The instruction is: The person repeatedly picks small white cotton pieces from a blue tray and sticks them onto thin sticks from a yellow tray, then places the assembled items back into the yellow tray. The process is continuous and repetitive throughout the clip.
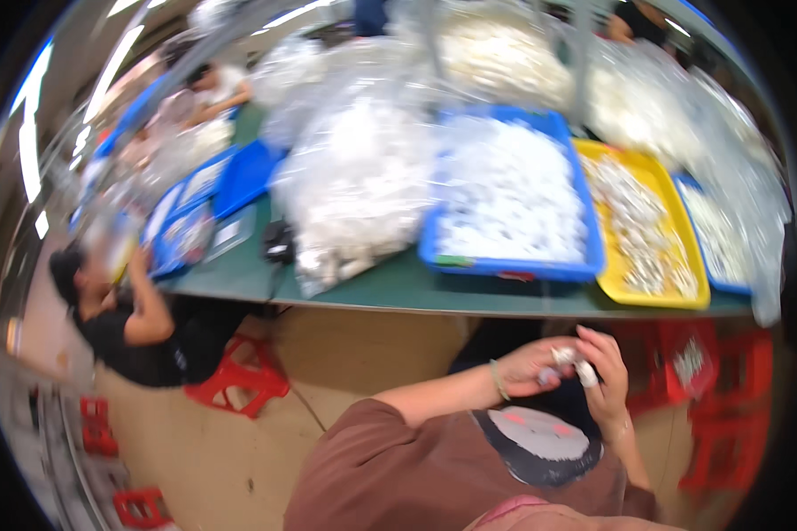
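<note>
In front of my chest, just off the table's near edge, my two hands are close together. My left hand (533, 365) is closed, with a small white piece (564, 356) at its fingertips. My right hand (605, 376) curls in from the other side, its fingers closed. A white, tube-like bit (585, 373) shows at its thumb side; whether it is a finger cover or a held part is too blurred to tell. The left hand wears a thin light bracelet (499, 380) at the wrist.
The green table (363, 296) bears a blue tray (509, 265) of white parts, a yellow tray (682, 265) of whitish-silvery parts and a large clear bag (359, 177) of white pieces. A seated person (142, 319) works at the left. Red stools (248, 376) stand below.
</note>
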A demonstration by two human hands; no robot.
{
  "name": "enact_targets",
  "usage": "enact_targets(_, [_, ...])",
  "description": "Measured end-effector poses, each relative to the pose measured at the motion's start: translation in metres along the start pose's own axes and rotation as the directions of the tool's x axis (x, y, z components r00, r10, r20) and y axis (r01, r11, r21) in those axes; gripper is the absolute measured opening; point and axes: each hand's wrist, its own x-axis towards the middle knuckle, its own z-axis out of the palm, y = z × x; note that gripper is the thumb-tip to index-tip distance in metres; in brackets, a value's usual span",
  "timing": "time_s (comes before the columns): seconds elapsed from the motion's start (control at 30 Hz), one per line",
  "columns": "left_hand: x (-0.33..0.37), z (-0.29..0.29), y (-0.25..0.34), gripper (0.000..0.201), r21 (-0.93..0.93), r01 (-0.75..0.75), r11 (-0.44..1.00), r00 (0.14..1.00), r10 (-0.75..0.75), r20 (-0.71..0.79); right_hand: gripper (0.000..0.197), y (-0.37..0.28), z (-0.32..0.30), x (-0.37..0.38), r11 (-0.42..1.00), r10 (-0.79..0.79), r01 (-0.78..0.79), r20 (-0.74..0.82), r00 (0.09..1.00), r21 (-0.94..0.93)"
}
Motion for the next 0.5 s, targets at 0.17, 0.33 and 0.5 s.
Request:
enact_targets(0.17, [-0.002,-0.006,-0.003,0.036,-0.175,0.051,0.983,0.995,-0.065,-0.072,0.022,0.015,-0.068,0.020,0.970,-0.013,-0.037,-0.204,0.979,-0.239])
enact_targets(0.33, [0.004,-0.003,0.003,0.027,-0.324,0.046,0.945,0.998,-0.059,-0.029,0.016,0.045,-0.139,0.052,0.884,0.129,-0.213,-0.221,0.967,-0.417])
enact_targets(0.5, [0.004,0.000,-0.001,0.031,-0.226,0.016,0.974,0.997,-0.032,-0.068,0.014,0.078,-0.139,0.081,0.848,0.139,-0.081,0.072,0.988,-0.524])
